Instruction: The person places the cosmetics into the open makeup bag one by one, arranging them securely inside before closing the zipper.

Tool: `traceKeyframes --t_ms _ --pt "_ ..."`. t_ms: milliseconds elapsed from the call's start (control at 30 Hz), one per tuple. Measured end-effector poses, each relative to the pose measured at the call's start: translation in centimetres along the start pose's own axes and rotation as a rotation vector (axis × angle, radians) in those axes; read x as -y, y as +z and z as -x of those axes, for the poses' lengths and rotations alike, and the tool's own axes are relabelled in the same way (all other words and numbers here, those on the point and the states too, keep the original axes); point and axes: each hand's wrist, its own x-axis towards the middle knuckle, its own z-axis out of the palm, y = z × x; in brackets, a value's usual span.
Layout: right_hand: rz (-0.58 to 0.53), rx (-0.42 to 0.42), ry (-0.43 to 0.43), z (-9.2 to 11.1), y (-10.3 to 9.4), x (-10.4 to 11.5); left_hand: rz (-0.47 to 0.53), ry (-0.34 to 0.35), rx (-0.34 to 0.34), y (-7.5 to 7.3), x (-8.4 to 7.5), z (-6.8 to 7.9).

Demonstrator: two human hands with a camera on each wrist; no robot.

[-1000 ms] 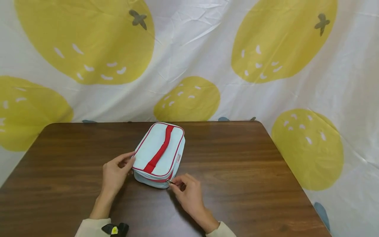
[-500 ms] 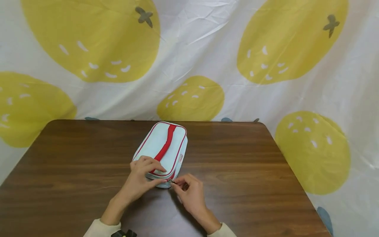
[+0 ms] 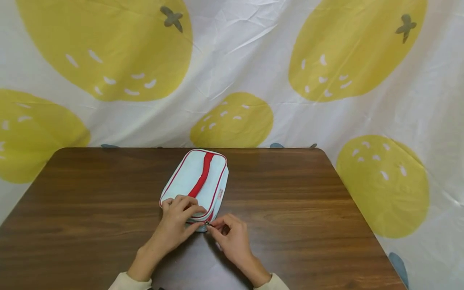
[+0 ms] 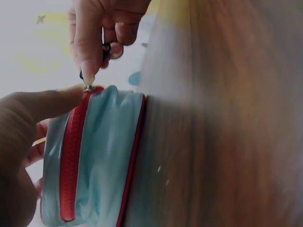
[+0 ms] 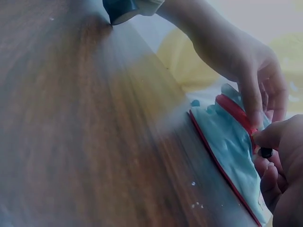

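A pale blue zippered case [image 3: 185, 173] with red piping and a red strap handle [image 3: 204, 174] lies on the table, set at a slant. My left hand [image 3: 169, 227] grips its near edge, fingers bent over the lid and thumb low on the side. In the left wrist view that thumb reaches the top of the red zipper [image 4: 73, 156], right by the metal slider [image 4: 89, 88]. My right hand [image 3: 233, 239] pinches the slider's black pull [image 4: 105, 49] between thumb and forefinger at the case's near right corner. The case's inside is hidden.
The dark wooden table [image 3: 308, 217] extends on both sides of the case. Behind its far edge hangs a white curtain [image 3: 232, 76] with large yellow fruit prints. A dark band [image 5: 120, 10] shows near the left sleeve in the right wrist view.
My left hand has left the case's left side and moved right to its near edge beside the slider. The right hand keeps its pinch on the zipper pull, almost in place.
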Motion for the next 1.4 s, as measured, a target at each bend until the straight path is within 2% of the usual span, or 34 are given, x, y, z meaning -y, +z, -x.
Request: traceKeyframes --t_ms 133,267,500,833,1067,1400 --pt "-0.013 0.017 0.0 -0.1 -0.2 0.1 -0.059 0.013 0.022 -0.1 0.0 0.2" --pt "-0.019 0.034 0.01 0.0 -0.4 0.3 -0.072 0.041 0.006 0.0 0.1 0.3" --pt "-0.006 0.064 -0.037 -0.1 -0.9 0.0 -0.036 0.063 0.005 -0.4 0.2 0.3" --pt "-0.003 0.128 0.013 -0.9 -1.7 -0.6 -0.025 0.099 0.045 -1.4 0.8 0.1" --pt "-0.008 0.159 0.031 -1.2 -1.9 -0.9 0.025 0.12 0.061 -2.1 1.1 0.1" --pt "0.046 0.137 0.005 -1.7 -2.9 -2.1 0.024 0.144 0.115 -2.6 0.3 -0.2"
